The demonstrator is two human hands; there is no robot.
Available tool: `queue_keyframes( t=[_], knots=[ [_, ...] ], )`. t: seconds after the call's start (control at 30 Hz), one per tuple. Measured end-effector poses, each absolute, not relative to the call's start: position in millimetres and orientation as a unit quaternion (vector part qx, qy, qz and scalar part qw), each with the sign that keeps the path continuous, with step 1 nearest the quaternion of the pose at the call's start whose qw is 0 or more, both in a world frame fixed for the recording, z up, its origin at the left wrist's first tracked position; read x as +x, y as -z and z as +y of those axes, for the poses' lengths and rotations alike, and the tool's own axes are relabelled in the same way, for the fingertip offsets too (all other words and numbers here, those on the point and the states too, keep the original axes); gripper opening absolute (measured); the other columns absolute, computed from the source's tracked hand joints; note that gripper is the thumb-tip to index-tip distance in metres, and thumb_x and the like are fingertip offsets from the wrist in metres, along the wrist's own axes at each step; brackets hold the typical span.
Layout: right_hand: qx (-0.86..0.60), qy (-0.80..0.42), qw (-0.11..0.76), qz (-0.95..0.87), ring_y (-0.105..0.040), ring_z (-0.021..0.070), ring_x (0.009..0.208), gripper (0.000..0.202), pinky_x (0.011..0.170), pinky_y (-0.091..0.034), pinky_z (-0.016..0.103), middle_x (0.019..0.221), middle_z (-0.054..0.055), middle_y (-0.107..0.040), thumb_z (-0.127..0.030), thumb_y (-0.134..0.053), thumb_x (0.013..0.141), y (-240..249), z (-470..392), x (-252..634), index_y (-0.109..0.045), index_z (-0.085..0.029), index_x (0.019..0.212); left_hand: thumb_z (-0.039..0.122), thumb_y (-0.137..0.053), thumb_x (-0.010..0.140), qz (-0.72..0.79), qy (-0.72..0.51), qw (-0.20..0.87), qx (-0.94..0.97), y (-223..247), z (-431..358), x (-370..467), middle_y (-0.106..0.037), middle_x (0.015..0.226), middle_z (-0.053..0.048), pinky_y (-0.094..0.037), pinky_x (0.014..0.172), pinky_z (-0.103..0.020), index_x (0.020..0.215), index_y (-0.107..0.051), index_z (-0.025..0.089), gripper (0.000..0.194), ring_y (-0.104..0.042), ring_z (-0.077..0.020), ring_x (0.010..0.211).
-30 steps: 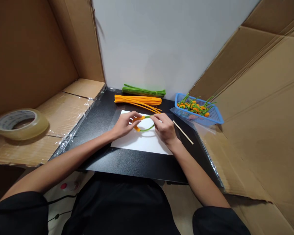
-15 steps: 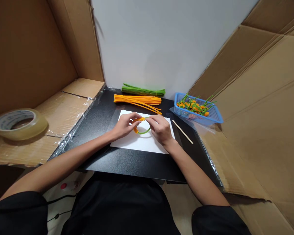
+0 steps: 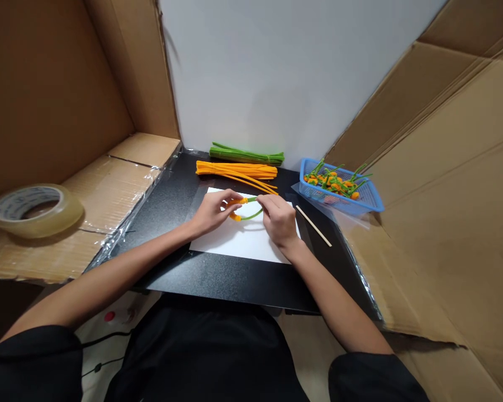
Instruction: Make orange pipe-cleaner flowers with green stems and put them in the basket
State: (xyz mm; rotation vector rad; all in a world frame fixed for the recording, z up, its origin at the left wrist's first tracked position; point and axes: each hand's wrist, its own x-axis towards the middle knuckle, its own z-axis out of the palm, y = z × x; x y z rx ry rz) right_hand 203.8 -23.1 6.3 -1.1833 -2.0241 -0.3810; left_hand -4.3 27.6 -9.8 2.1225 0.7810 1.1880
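Note:
Above a white sheet of paper (image 3: 235, 244), both hands hold a loop made of an orange coiled part (image 3: 236, 216) and a green fuzzy stem (image 3: 252, 215). My left hand (image 3: 213, 212) pinches the orange part at the loop's left side, its fingers hiding some of it. At the loop's upper right, my right hand (image 3: 278, 219) grips the green stem between thumb and fingertips. A short stretch of green shows between the two hands along the top, and the stem curves below to the right hand.
Green stems (image 3: 246, 154) and orange stems (image 3: 235, 170) lie bundled at the back. A blue basket (image 3: 371, 198) holds small orange-and-green pieces. A thin stick (image 3: 313, 226) lies on the right. Clear tape (image 3: 69, 209) rests on cardboard at left.
My right hand has shifted slightly right along the green stem, away from my left hand, exposing more green at the top. The loop looks flatter and wider.

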Motion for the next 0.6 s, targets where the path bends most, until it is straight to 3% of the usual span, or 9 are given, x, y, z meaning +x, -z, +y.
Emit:
queue_keyframes(
  t=[0.13, 0.37, 0.6],
  knots=[
    [-0.453, 0.150, 0.354, -0.804, -0.066, 0.0241, 0.086, 0.034, 0.078, -0.052, 0.036, 0.094, 0.010, -0.073, -0.002, -0.043, 0.089, -3, -24, 201, -0.069, -0.018, 0.104, 0.035, -0.064, 0.092, 0.279, -0.437, 0.265, 0.813, 13, 28, -3, -0.074, 0.093, -0.006, -0.061, 0.070, -0.026, 0.101, -0.070, 0.016, 0.021, -0.068, -0.0149, 0.080],
    [-0.464, 0.103, 0.429, -0.768, -0.065, 0.0198, 0.081, 0.018, 0.074, -0.052, 0.031, 0.091, 0.008, -0.068, -0.012, -0.051, 0.095, 0, -26, 190, -0.068, -0.019, 0.094, 0.034, -0.063, 0.092, 0.289, -0.450, 0.279, 0.798, 14, 24, -2, -0.074, 0.091, -0.005, -0.060, 0.068, -0.023, 0.101, -0.069, 0.016, 0.021, -0.068, -0.0133, 0.078],
    [-0.479, 0.018, 0.445, -0.756, -0.065, 0.0186, 0.082, 0.013, 0.073, -0.054, 0.030, 0.089, 0.007, -0.065, -0.013, -0.054, 0.093, 1, -28, 182, -0.066, -0.019, 0.092, 0.035, -0.064, 0.092, 0.287, -0.452, 0.282, 0.796, 14, 22, 1, -0.073, 0.088, -0.004, -0.059, 0.066, -0.022, 0.101, -0.068, 0.016, 0.022, -0.067, -0.0122, 0.074]
  ],
)
